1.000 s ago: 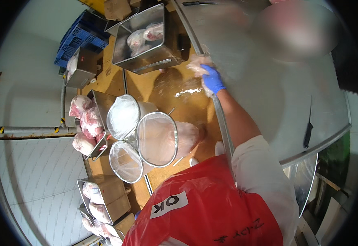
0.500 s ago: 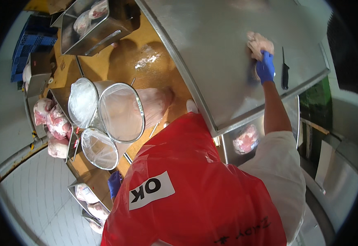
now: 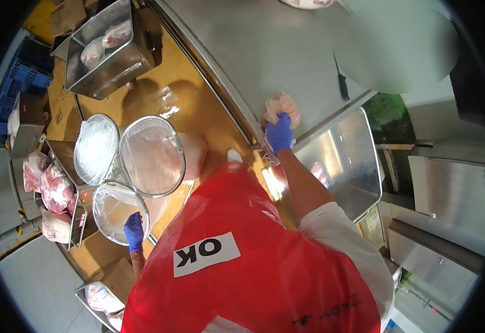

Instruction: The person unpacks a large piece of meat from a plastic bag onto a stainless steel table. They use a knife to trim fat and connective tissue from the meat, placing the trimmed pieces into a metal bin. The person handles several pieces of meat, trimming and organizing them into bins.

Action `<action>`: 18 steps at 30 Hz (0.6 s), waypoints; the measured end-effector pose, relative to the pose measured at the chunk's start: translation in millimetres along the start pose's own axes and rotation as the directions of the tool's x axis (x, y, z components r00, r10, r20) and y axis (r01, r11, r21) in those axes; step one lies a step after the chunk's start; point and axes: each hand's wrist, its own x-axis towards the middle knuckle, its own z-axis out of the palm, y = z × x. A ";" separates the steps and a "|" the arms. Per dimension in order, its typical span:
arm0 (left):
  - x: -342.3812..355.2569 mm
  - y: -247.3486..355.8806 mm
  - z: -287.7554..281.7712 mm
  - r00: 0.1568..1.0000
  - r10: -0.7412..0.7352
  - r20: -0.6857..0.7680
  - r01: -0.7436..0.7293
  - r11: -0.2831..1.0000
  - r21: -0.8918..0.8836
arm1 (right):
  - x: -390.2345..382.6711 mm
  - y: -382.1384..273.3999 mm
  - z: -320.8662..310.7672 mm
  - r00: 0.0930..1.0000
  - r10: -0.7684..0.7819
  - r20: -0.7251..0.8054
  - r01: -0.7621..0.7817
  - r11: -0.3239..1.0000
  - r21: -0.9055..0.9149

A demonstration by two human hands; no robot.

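My right hand (image 3: 279, 133), in a blue glove, grips a pale pink, crumpled, soft wad (image 3: 283, 107) at the near edge of the steel table (image 3: 287, 50); I cannot tell whether it is cloth or fatty trim. My left hand (image 3: 134, 228), also gloved in blue, hangs in front of the nearest hoop lined with clear plastic (image 3: 108, 208). Its fingers look curled together, with nothing visible in them. A black-handled knife (image 3: 343, 87) lies on the table, farther to the right.
Two more plastic-lined hoops (image 3: 183, 158) stand beside the nearest one. Steel bins (image 3: 112, 75) with meat pieces (image 3: 57, 190) line the left side. A deep steel tub (image 3: 359, 166) sits below the table at right. The yellowish floor (image 3: 153, 100) looks wet.
My right hand has drawn the pink wad across the table toward me and to the left. My left hand has risen from beside the apron to the nearest hoop. The view has shifted.
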 end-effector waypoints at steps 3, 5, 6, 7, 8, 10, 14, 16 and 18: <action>13.3 -34.4 6.8 0.998 0.061 0.001 -0.061 0.998 0.001 | 27.6 -2.8 12.1 0.985 -0.159 0.061 0.106 0.853 0.511; 11.3 -47.4 11.1 0.998 0.057 0.005 -0.057 0.995 0.079 | 33.3 -54.4 -2.3 0.986 -0.066 0.152 -0.066 0.686 0.725; 9.7 -49.4 11.1 0.999 0.052 -0.015 -0.051 0.997 0.062 | 34.6 -80.5 -13.2 0.977 -0.026 0.212 -0.159 0.571 0.805; 11.5 -50.6 9.4 0.998 0.052 -0.031 -0.051 0.997 0.050 | 42.5 -88.8 -21.8 0.982 -0.015 0.186 -0.149 0.533 0.833; 12.7 -51.3 6.7 0.997 0.049 -0.052 -0.047 0.998 0.038 | 50.1 -93.1 -32.1 0.994 -0.033 0.108 -0.066 0.607 0.792; 5.1 -40.6 -0.3 0.998 -0.005 -0.070 0.000 0.998 -0.068 | 71.1 -86.1 -56.9 0.996 -0.082 -0.042 0.088 0.737 0.670; -20.0 -53.4 -8.8 0.982 -0.139 -0.131 0.119 0.982 -0.148 | 104.9 4.4 -71.6 0.954 -0.111 -0.279 0.224 0.882 0.414; -44.1 -59.5 -4.3 0.960 -0.162 -0.229 0.155 0.987 -0.047 | 117.0 93.5 -59.8 0.915 -0.154 -0.373 0.238 0.952 0.192; -75.6 -60.3 -1.7 0.924 -0.310 -0.224 0.330 0.942 0.058 | 120.1 129.6 -32.4 0.945 0.121 -0.304 0.034 0.887 0.461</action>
